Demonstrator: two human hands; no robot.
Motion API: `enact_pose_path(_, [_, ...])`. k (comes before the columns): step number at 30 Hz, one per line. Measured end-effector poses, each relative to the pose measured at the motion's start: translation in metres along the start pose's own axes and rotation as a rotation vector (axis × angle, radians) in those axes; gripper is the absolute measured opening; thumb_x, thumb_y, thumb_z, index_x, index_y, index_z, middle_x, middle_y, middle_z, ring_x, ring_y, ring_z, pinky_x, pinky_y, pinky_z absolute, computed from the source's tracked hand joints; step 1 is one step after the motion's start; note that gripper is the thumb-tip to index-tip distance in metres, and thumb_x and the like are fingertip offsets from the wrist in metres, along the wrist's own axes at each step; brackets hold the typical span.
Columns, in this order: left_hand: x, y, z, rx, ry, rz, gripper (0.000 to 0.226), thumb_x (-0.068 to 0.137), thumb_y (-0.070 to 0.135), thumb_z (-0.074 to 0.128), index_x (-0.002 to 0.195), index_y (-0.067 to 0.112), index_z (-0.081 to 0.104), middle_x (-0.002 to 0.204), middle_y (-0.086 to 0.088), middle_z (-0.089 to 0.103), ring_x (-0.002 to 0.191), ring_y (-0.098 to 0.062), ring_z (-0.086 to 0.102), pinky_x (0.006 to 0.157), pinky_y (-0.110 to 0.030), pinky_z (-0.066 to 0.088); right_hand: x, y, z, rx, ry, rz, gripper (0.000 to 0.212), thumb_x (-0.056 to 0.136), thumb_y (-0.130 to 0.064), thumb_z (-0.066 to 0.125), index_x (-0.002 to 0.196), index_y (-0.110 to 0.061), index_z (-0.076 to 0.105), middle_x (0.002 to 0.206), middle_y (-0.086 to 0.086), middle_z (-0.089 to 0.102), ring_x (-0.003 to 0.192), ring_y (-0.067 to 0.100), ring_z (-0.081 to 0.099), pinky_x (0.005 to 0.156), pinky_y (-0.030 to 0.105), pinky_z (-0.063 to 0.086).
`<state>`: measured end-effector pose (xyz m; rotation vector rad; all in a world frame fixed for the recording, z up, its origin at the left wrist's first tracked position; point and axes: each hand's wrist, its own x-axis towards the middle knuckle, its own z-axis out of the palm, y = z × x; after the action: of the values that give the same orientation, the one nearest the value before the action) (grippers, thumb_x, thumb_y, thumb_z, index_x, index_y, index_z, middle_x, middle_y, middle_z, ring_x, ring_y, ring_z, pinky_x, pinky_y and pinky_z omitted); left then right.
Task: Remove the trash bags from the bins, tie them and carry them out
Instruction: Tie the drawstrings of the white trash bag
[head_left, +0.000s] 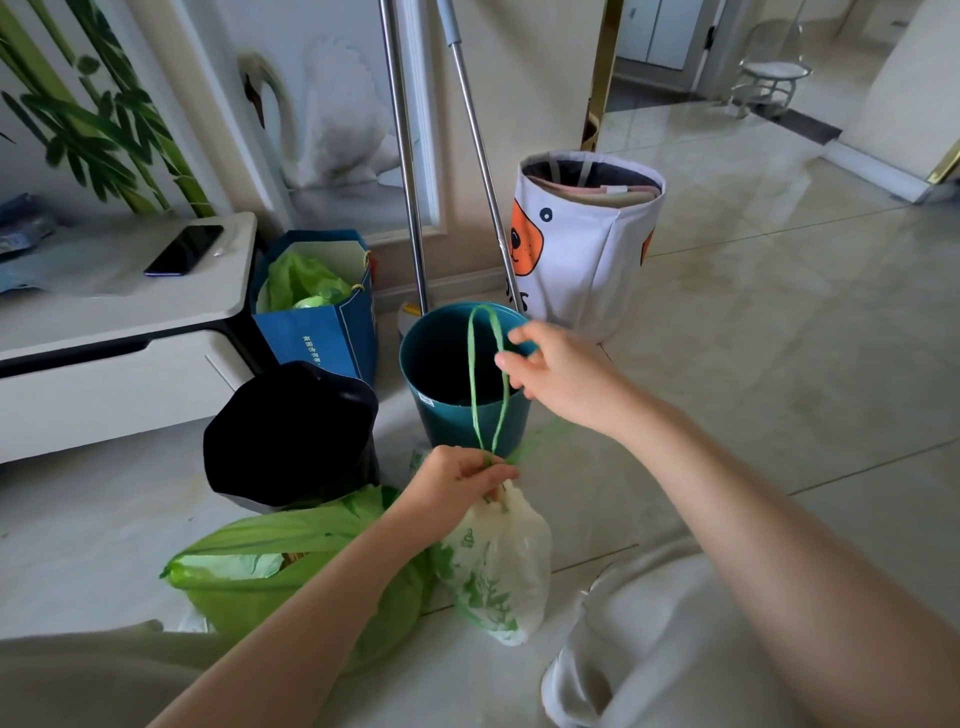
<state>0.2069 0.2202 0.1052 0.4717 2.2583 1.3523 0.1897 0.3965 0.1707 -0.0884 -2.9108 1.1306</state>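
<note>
Head view: my left hand (457, 475) pinches gathered neck of thin white-green trash bag (493, 566), in front of round teal plastic bin (452, 421), interior dark. Green drawstring loop (488, 374) stands upright; my right hand (550, 369) at its strand, hold unclear. Crinkled, filled green bag (249, 571) lies left.

The unlined bin (441, 426) stands right of the lined bin (280, 436) (paper bag (322, 338) behind that), cloth basket (582, 260) behind-right.

Left hand (460, 475) grips the white bag's (498, 566) neck; its green drawstring loop (471, 374) stands up before the teal bin (452, 423), right hand (550, 374) at the loop.
</note>
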Motion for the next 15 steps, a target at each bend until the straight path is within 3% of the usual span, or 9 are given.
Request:
enact_pose_path(2, [0.000,-0.005,-0.004,-0.087,0.036,-0.051,0.017,0.091,0.024,0.060,0.089,0.022,0.077,0.063,0.004,0.067,0.067,-0.021,0.055,0.069,-0.031,0.046,-0.003,0.008,0.006,-0.196,-0.211,0.069,0.050,0.090,-0.055,0.044,0.116,-0.015,0.059,0.096,0.007,0.072,0.091,0.023,0.065,0.084,0.038,0.052])
enact_pose_path(4, [0.001,-0.009,-0.010,-0.145,0.057,-0.102,0.020,0.093,0.025,0.057,0.089,0.023,0.077,0.065,0.004,0.069,0.070,-0.018,0.057,0.072,-0.026,0.045,-0.010,0.010,0.012,-0.212,-0.379,0.052,0.038,0.093,-0.048,0.046,0.089,-0.014,0.064,0.072,0.001,0.070,0.073,0.018,0.065,0.067,0.031,0.047])
enact_pose_path(7, [0.002,-0.016,-0.018,-0.284,0.098,-0.147,0.021,0.094,0.023,0.056,0.091,0.018,0.076,0.080,-0.006,0.074,0.082,-0.015,0.064,0.087,-0.024,0.049,-0.016,0.007,0.015,-0.163,-0.428,-0.036,0.033,0.096,-0.029,0.049,0.074,-0.007,0.060,0.059,0.000,0.055,0.052,0.014,0.048,0.055,0.028,0.037])
enact_pose_path(9, [0.003,-0.020,-0.023,-0.347,0.162,-0.157,0.020,0.094,0.020,0.057,0.090,0.016,0.076,0.094,-0.006,0.075,0.088,-0.008,0.067,0.083,-0.019,0.052,-0.018,0.007,0.011,-0.100,-0.461,-0.029,0.031,0.096,-0.025,0.047,0.077,-0.008,0.065,0.063,0.003,0.050,0.055,0.016,0.042,0.057,0.030,0.036])
enact_pose_path(12, [0.002,-0.021,-0.024,-0.374,0.150,-0.150,0.019,0.092,0.018,0.059,0.092,0.011,0.077,0.097,-0.001,0.076,0.087,-0.002,0.068,0.074,-0.011,0.050,-0.023,0.011,0.011,-0.035,-0.676,0.055,0.029,0.098,-0.027,0.045,0.085,-0.019,0.069,0.059,-0.006,0.056,0.059,0.017,0.045,0.059,0.028,0.041])
enact_pose_path(15, [0.000,-0.019,-0.021,-0.385,0.088,-0.133,0.016,0.090,0.015,0.061,0.093,0.009,0.076,0.096,-0.003,0.075,0.083,-0.003,0.068,0.072,-0.010,0.049,-0.022,0.019,0.022,0.019,-0.722,0.168,0.030,0.101,-0.027,0.037,0.101,-0.018,0.065,0.078,-0.007,0.068,0.067,0.014,0.056,0.068,0.030,0.049])
